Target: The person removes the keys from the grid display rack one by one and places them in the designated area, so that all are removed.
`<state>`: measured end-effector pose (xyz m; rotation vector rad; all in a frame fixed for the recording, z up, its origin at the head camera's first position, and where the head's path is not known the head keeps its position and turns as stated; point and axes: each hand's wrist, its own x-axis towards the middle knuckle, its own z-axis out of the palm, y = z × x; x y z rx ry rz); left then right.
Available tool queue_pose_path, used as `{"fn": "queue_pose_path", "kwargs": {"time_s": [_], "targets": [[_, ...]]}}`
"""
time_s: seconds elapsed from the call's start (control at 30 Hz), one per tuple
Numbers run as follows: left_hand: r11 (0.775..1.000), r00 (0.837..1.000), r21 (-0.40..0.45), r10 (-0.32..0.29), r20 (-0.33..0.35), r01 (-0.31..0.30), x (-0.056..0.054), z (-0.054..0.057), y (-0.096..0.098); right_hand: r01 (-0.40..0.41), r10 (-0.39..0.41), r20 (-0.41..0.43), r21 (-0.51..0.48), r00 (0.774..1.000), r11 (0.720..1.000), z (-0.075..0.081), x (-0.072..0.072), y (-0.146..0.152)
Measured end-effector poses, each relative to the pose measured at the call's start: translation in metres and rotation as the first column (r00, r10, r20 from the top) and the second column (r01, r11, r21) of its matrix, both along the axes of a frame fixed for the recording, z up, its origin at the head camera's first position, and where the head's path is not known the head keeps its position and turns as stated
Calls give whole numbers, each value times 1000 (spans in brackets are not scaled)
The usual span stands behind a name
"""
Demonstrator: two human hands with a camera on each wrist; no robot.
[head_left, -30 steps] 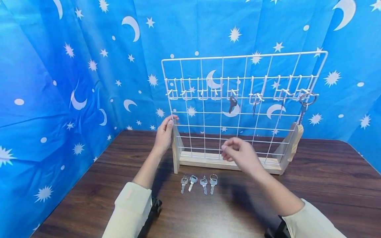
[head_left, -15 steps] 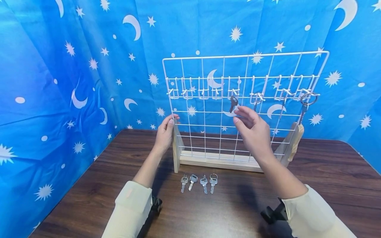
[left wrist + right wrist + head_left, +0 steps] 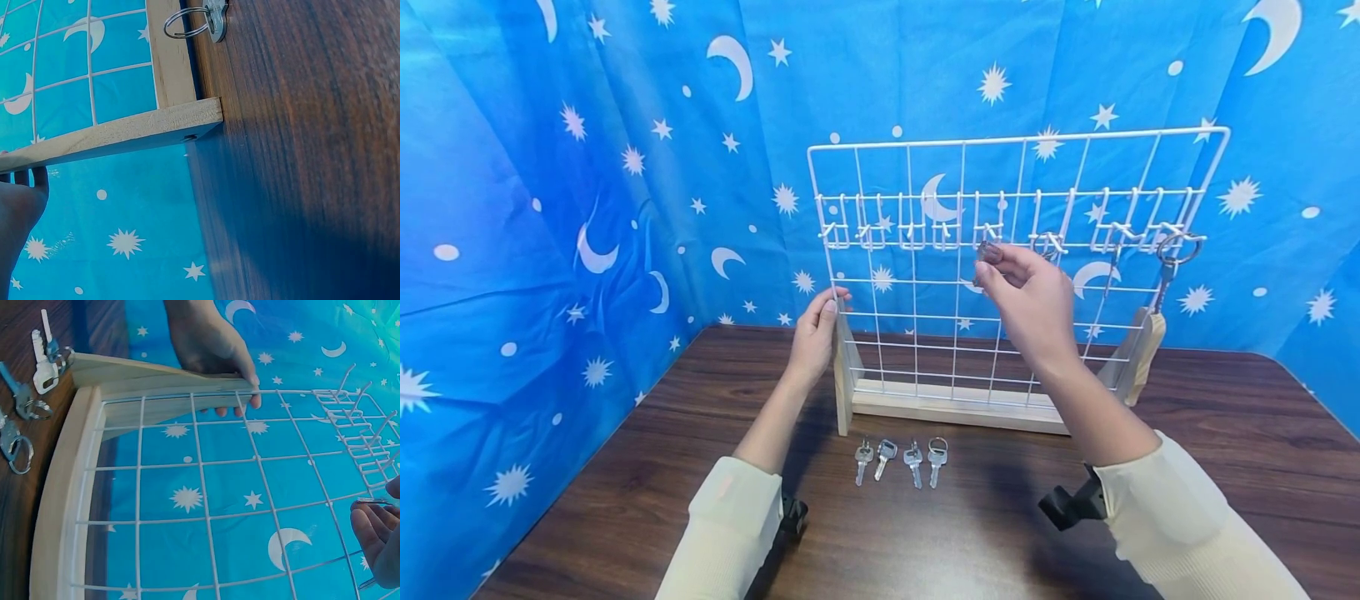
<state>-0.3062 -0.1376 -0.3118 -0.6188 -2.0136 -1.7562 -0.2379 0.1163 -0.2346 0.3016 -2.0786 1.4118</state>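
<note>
My left hand [image 3: 814, 337] grips the upright wooden side panel [image 3: 125, 131] of a white wire-grid rack, fingers on one side and thumb on the other. The right hand [image 3: 1033, 304] is raised in front of the grid and pinches a metal key [image 3: 989, 252] between thumb and fingers, just under one of the white hooks. Its lower part is hidden by the fingers; the right wrist view shows its edge [image 3: 373, 500] above the fingertips. Several loose silver keys [image 3: 913, 458] with rings lie in a row on the table before the rack's wooden base [image 3: 955, 407].
White double hooks run along the upper grid; those on the left hold nothing. Further right, another key [image 3: 1163, 283] hangs by a large ring at the rack's end, with a thin one inward of it. A blue star-and-moon cloth [image 3: 647, 208] stands behind the dark wooden table [image 3: 647, 467].
My right hand has risen from low before the grid to the hanging key and now pinches it. The left hand stays on the side panel.
</note>
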Motion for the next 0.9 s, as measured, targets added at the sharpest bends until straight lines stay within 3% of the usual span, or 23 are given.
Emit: {"fn": "queue_pose_path", "kwargs": {"time_s": [0.17,0.9], "targets": [[1000,1000,-15,5,5,-5,15,11,4,-22,20,-30,-59,999,998,4,1,-2],[1000,1000,-13,-11,13,11,15,13,3,-48,29,-142,-130,989,990,2,14,-1]]}}
